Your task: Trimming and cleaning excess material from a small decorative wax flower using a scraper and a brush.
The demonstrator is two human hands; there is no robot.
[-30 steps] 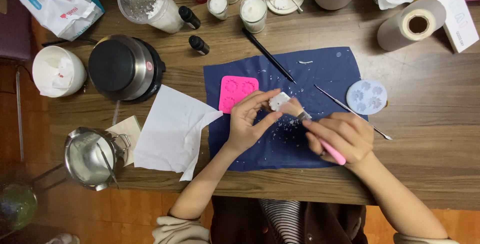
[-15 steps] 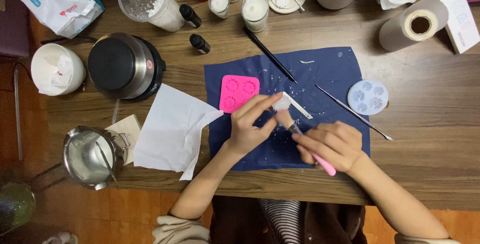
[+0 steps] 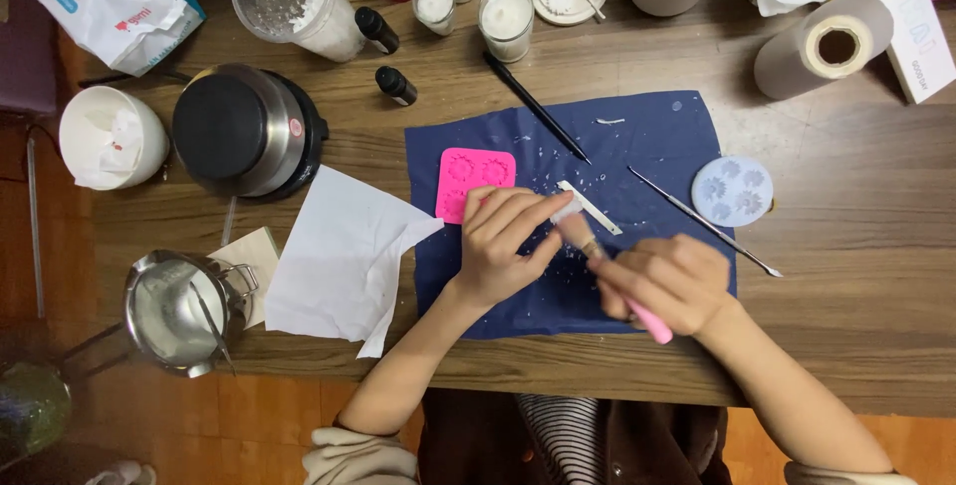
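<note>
My left hand pinches a small white wax piece over the dark blue cloth. My right hand grips a pink-handled brush, its bristles touching the white piece. A thin white strip lies on the cloth just beyond the fingers. A pink silicone mould sits on the cloth by my left hand. White crumbs dot the cloth around the hands.
A pale blue round mould and a metal pick lie right of the cloth, a black stick at its top edge. White paper, a steel pitcher, a hot plate, a white bowl, jars and a paper roll surround them.
The brush tip has moved from beside the white piece onto it, and my right hand has shifted slightly left and down. My left hand has stayed put.
</note>
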